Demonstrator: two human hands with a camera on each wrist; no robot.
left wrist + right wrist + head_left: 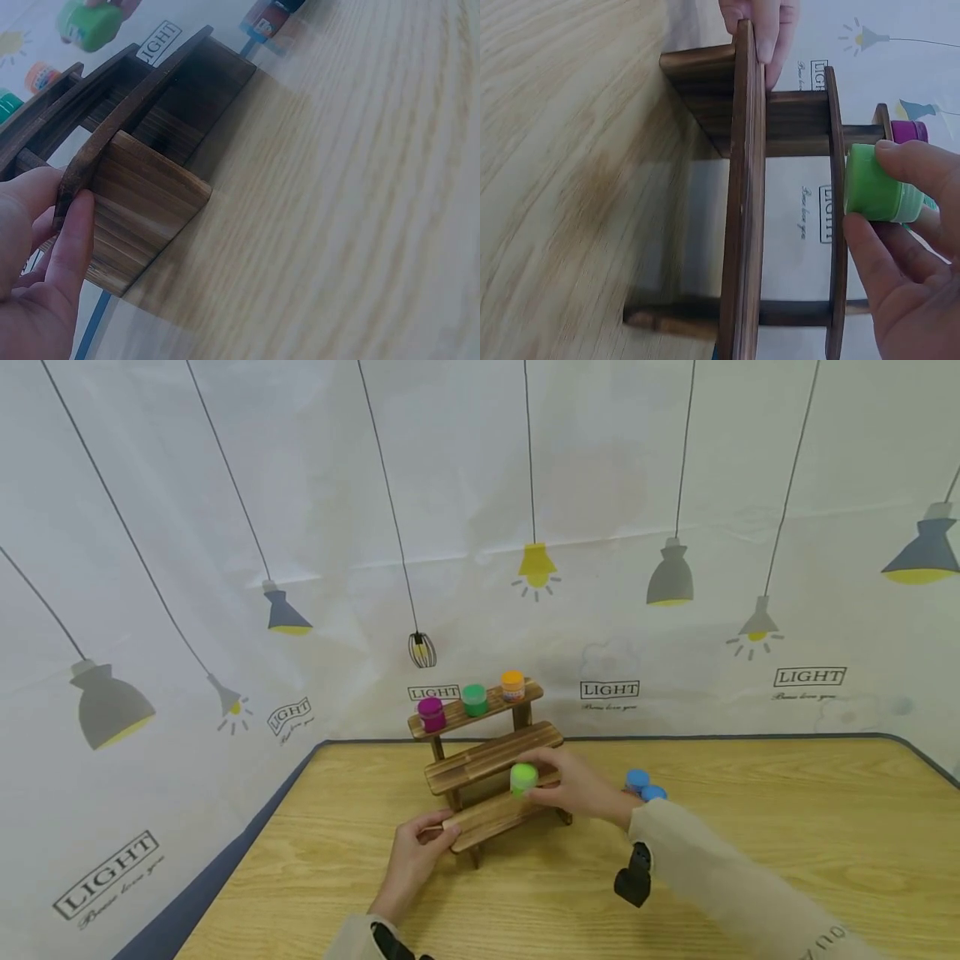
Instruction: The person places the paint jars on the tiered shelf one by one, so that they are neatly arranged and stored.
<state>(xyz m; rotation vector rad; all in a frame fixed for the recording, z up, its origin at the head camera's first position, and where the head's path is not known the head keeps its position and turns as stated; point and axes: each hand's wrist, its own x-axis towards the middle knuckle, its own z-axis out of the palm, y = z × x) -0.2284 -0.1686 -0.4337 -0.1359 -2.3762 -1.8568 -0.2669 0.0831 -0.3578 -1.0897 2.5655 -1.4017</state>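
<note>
While my left fingers (75, 240) pinch the lowest shelf (487, 820) of the brown wooden three-tier stand (483, 762), my right fingers (866, 251) pinch the lime-green round plastic jar (872, 184) above the lower tiers; I judge this placing, next needing a gentle set-down.

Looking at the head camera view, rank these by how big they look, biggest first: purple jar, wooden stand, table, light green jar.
1. Table
2. Wooden stand
3. Purple jar and light green jar, unranked: they look alike, and the light green one seems nearer the camera.
</note>
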